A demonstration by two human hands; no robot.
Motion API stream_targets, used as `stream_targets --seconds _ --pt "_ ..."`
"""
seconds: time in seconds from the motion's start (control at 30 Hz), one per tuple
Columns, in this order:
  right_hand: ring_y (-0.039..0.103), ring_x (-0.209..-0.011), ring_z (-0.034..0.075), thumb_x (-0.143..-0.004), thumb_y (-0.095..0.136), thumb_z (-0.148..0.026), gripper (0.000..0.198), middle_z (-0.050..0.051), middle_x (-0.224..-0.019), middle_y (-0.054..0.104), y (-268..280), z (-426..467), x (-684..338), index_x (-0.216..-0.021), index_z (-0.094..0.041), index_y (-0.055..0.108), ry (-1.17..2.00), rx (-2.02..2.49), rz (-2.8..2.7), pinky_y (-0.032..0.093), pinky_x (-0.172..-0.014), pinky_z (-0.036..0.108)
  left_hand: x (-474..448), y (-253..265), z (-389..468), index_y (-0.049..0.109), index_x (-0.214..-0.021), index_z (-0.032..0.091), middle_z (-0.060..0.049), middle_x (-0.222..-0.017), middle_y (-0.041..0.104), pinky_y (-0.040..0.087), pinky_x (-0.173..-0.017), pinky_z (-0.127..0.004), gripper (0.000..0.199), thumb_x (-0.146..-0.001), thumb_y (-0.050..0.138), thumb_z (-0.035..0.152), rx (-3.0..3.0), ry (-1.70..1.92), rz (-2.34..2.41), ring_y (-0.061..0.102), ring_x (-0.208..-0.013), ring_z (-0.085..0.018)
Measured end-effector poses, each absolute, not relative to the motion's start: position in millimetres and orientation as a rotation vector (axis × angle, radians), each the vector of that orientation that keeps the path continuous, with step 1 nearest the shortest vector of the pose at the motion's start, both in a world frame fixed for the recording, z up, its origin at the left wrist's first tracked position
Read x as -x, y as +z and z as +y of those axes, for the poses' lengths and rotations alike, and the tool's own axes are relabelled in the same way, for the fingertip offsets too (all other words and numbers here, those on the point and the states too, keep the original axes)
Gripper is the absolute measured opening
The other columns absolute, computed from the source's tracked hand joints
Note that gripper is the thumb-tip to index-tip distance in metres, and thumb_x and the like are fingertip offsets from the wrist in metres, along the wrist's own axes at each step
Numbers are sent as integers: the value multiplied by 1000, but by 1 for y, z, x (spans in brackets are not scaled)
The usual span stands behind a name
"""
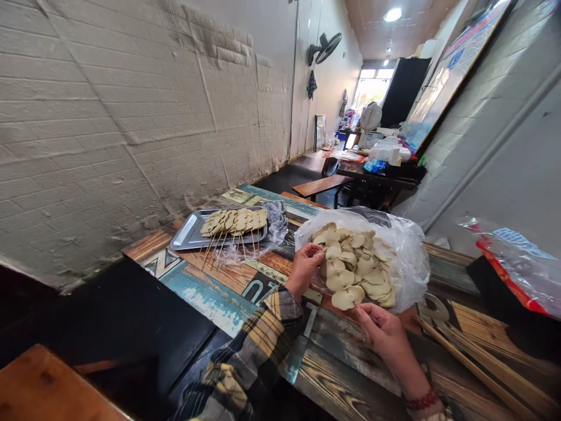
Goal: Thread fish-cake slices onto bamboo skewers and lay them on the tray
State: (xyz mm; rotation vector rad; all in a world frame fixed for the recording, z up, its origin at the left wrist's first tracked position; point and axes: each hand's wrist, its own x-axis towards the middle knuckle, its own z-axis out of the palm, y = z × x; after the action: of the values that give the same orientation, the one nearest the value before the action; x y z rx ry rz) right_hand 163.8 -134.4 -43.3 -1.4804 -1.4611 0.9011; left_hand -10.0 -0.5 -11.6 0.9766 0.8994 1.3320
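A clear plastic bag (412, 263) lies wide on the table, filled with thin, pale tan, roundish slices (363, 257). At the bag's left edge my left hand (305, 266) is closed, fingertips together against the slices; what they pinch is too small to make out. My right hand (385, 330) pinches the edge of a pale slice (347, 297) at the front of the pile; whether a stick runs through it cannot be seen. To the left, a metal tray (189, 231) bears skewered slices (234, 221), their thin sticks (217, 242) pointing toward me over its rim.
Loose wooden sticks (477, 362) lie at the right of the patterned table (197, 292). Crumpled clear plastic (275, 221) sits beside the tray. A red-edged plastic packet (517, 269) stands far right. Beyond are a bench (322, 186), another loaded table (377, 175) and a wall fan (326, 48).
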Motion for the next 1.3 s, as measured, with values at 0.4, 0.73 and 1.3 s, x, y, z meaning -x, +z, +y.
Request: stream_targets --seconds 0.4,0.73,1.3 --pt "39 -42 10 -86 51 -54 42 -6 -46 44 -32 -132 -156 -76 -16 64 914 1433 -1345 31 -44 23 10 -11 2 64 -71 15 2 -68 59 36 -55 -18 28 -56 82 30 -952 1238 827 49 -60 -8" --pt "46 -45 12 -86 51 -52 41 -3 -48 51 -31 -134 -160 -76 -16 68 812 1468 -1465 35 -44 23 17 -3 3 64 -73 15 1 -70 61 39 -55 -19 40 -48 88 35 -830 1093 751 52 -60 -8" --pt "71 -80 24 -96 40 -40 38 12 -91 76 -44 -138 -164 -91 -20 71 352 1513 -1851 53 -72 34 10 -13 3 66 -78 16 3 -61 57 35 -55 -20 22 -57 75 17 -1151 1259 1004 48 -56 -9"
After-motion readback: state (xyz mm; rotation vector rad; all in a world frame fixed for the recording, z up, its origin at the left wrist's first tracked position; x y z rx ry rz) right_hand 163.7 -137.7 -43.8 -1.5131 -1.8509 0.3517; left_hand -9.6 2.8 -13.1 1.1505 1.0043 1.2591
